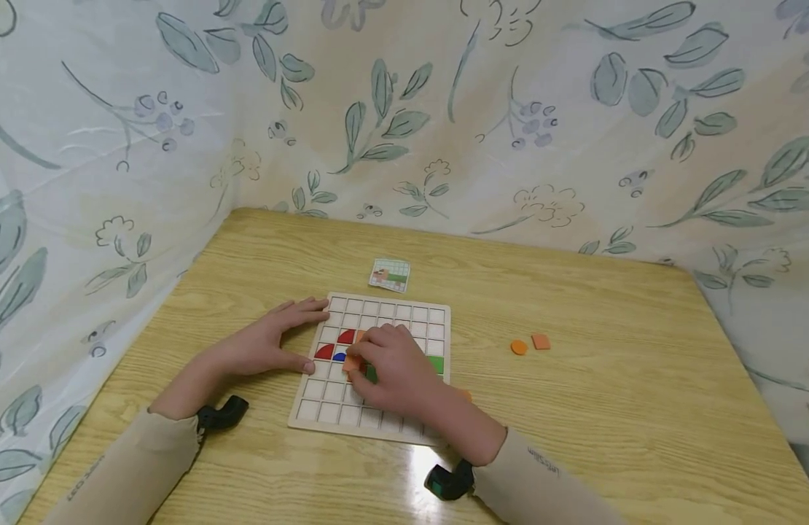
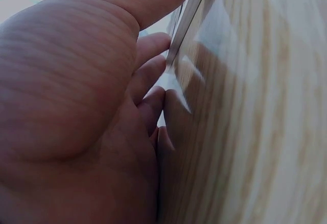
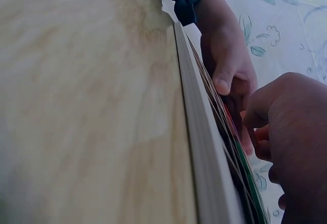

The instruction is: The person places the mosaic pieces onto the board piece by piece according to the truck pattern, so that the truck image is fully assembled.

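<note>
Placement step. Your right hand (image 1: pixel 394 364) pinches an orange tile (image 1: pixel 352 362) over the grid board (image 1: pixel 378 310) mid-table, beside the red quarter pieces (image 1: pixel 335 344). Left hand (image 1: pixel 270 339), fingers flat, braces the board's edge. Next, likely: square the tile to its cell, press.

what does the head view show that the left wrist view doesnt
Only the head view shows the right hand pinching an orange piece over the grid board, the red pieces, a small card and two loose orange pieces. Only the left wrist view shows the left palm close up. Both show the left hand at the board's edge on the wooden table.
</note>
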`<state>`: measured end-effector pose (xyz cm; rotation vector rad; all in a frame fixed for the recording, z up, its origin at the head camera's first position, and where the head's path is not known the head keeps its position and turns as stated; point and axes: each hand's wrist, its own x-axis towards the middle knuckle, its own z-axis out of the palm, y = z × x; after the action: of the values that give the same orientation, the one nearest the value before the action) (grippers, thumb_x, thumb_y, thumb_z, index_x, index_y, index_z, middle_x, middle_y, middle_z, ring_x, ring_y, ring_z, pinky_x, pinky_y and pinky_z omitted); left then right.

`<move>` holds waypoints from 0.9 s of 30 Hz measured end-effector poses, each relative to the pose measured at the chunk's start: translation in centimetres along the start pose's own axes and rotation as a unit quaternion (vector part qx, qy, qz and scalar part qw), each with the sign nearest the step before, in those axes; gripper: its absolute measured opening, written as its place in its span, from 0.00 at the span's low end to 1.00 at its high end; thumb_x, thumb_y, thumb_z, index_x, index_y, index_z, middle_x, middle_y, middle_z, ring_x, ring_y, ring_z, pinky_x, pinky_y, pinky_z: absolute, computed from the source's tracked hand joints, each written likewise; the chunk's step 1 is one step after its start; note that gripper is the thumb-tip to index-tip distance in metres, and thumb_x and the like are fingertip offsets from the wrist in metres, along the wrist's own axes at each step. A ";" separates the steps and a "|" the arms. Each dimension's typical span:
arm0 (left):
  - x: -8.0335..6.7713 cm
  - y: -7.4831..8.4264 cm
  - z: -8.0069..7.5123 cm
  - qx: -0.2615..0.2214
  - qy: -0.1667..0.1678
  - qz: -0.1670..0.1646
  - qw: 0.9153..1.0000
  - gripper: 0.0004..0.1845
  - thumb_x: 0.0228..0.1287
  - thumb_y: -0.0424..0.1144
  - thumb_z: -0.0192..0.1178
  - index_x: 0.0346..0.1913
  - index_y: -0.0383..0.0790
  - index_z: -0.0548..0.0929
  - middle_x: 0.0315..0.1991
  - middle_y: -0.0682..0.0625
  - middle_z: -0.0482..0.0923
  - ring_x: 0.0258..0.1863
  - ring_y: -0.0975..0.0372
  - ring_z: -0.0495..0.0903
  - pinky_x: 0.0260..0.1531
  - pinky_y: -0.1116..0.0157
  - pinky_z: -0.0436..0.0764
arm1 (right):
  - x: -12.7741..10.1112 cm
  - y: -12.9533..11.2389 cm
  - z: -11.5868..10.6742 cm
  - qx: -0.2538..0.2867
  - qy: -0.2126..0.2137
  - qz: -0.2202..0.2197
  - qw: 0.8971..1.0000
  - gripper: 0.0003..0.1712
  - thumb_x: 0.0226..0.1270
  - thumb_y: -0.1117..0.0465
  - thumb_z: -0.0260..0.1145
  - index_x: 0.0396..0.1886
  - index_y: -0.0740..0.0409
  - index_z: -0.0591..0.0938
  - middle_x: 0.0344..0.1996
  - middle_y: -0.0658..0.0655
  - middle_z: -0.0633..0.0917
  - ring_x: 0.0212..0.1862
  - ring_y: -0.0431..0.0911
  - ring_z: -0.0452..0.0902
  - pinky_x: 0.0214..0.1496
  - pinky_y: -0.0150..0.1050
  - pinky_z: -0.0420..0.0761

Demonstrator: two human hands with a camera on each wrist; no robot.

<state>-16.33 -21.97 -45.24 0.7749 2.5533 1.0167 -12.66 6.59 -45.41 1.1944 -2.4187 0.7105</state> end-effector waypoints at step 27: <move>-0.4 -0.2 0.2 -0.036 0.005 -0.009 0.999 0.45 0.53 0.58 0.73 0.74 0.62 0.65 0.78 0.66 0.50 0.78 0.53 0.36 0.70 0.39 0.42 | 0.7 -1.3 1.4 -0.035 -0.033 -0.015 0.999 0.05 0.65 0.55 0.63 0.30 0.47 0.83 0.32 0.43 0.77 0.38 0.40 0.71 0.43 0.37 0.70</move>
<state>-15.95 -22.19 -45.48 0.7296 2.5120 1.1020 -12.19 4.64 -45.84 1.2420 -2.4524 0.5813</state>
